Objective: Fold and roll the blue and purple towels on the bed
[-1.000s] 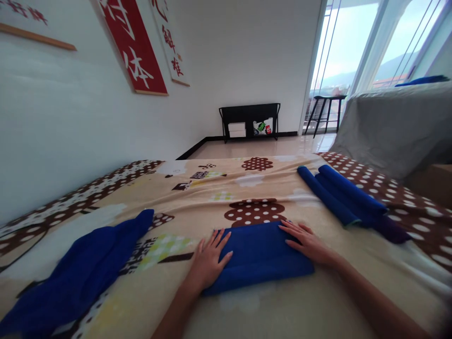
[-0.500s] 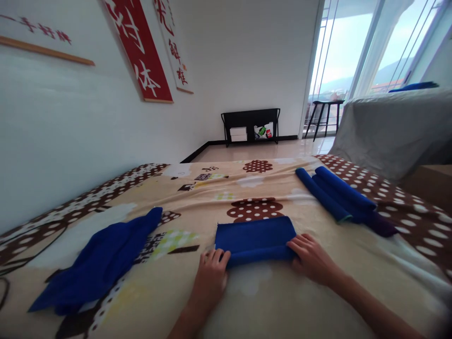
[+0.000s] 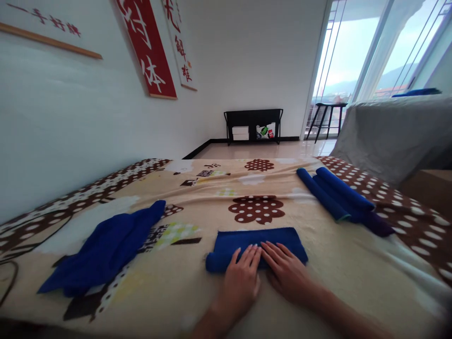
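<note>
A blue towel (image 3: 226, 242) lies partly rolled on the patterned blanket (image 3: 212, 193), its near edge turned into a roll. My left hand (image 3: 242, 278) and my right hand (image 3: 284, 268) rest side by side on the middle of that roll, fingers stretched flat and pressing down on it. Two rolled blue towels (image 3: 335, 194) lie together at the right, with a dark purple roll (image 3: 379, 226) at their near end.
A loose heap of blue cloth (image 3: 106, 249) lies at the left of the blanket. A white wall runs along the left. A grey covered piece of furniture (image 3: 395, 132) stands at the right, a black rack (image 3: 252, 125) by the far wall.
The flat folded towel has been rolled from its near edge. My hands have moved from its two ends to the middle, fingers now flat on the roll.
</note>
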### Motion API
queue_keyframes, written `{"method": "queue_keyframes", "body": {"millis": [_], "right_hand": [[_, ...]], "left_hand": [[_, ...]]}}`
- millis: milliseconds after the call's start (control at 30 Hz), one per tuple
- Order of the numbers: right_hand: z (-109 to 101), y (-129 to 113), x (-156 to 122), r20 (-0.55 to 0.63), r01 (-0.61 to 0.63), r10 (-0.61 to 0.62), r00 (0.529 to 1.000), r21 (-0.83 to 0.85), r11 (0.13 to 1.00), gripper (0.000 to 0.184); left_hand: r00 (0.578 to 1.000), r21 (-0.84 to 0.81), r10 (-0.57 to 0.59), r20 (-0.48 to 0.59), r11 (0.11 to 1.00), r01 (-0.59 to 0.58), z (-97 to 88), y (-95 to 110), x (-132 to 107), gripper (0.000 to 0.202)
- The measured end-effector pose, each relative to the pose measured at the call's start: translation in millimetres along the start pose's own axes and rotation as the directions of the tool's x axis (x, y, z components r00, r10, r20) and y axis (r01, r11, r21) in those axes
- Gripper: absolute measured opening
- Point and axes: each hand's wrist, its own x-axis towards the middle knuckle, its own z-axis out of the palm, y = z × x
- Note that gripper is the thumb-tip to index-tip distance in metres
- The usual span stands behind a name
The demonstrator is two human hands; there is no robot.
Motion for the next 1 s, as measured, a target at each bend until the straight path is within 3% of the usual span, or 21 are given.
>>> {"method": "queue_keyframes", "body": {"millis": [67,200,267,333,467,533,633,733,800,900,1000], "right_hand": [[1,15,-18,0.025,0.029,-0.029,0.999,-0.002,1.0,0.064],[1,40,-61,-0.015,-0.048,0.047,0.999,-0.103,0.994,0.061],[-2,42,-61,-0.003,-0.102,0.102,0.995,-0.105,0.989,0.057],[-10,42,-43,0.05,-0.191,0.195,0.979,-0.085,0.978,0.049],[-29,50,20,0.118,-0.278,0.287,0.951,-0.091,0.956,0.021],[-28,51,48,0.088,-0.292,0.302,0.949,-0.115,0.949,0.023],[-11,38,72,0.067,-0.265,0.273,0.96,-0.1,0.959,0.039],[9,27,69,0.125,-0.144,0.146,0.981,-0.02,0.989,0.053],[12,34,57,0.159,-0.092,0.085,0.984,0.035,0.995,0.058],[8,59,38,0.17,-0.091,0.069,0.983,0.124,0.988,0.06],[7,80,34,0.18,-0.134,0.102,0.978,0.173,0.976,0.063]], "left_hand": [[0.998,0.011,0.039,-0.04,0.999,-0.039,7.1,-17,-17,0.067],[0.98,0.093,-0.087,-0.181,0.99,0.105,17.8,-63,-61,0.066],[0.973,0.093,-0.132,-0.191,0.984,0.152,17.1,-72,-64,0.066],[0.971,0.086,-0.18,-0.155,0.977,0.195,10.2,-71,-49,0.057],[0.974,0.111,-0.212,-0.076,0.969,0.22,-14.8,-72,11,0.029],[0.973,0.125,-0.214,-0.087,0.967,0.223,-22.0,-73,39,0.028],[0.978,0.117,-0.19,-0.083,0.973,0.199,-14.4,-65,62,0.043],[0.997,0.058,-0.076,0.001,0.995,0.075,3.2,-54,59,0.056],[0.999,0.016,-0.024,0.044,1.0,0.023,9.6,-56,47,0.063],[0.998,-0.019,-0.016,0.059,1.0,0.017,10.6,-75,32,0.066],[0.998,-0.017,-0.036,0.052,0.999,0.037,12.9,-94,32,0.068]]}}
